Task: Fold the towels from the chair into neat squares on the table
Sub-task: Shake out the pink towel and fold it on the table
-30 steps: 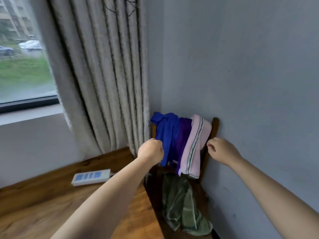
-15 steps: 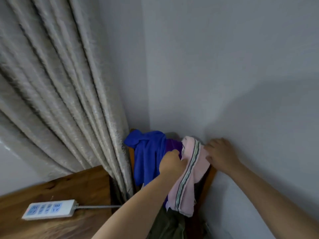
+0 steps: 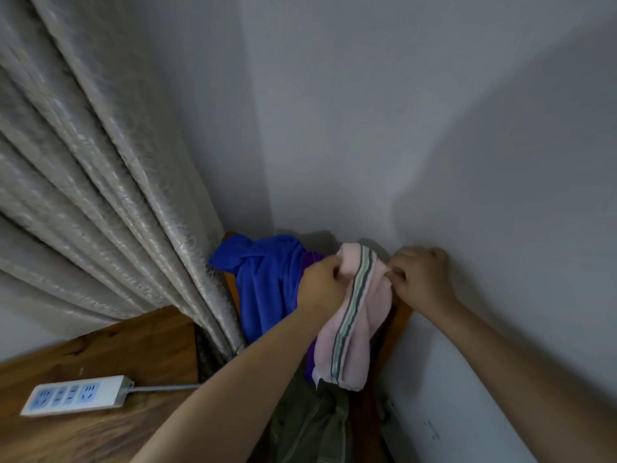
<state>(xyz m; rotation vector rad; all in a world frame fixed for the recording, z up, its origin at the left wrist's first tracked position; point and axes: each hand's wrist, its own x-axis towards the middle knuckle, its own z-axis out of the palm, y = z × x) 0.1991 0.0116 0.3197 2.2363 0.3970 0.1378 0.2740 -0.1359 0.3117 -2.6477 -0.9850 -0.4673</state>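
Hands (image 3: 367, 282) on striped pink towel (image 3: 354, 329)

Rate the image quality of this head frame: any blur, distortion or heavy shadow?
Head view: dim, flat light; wide-angle bending bows the curtain; soft shadows on the wall behind the hands; power strip and table slightly smeared; both hands, left and right, and the pink towel reasonably sharp.
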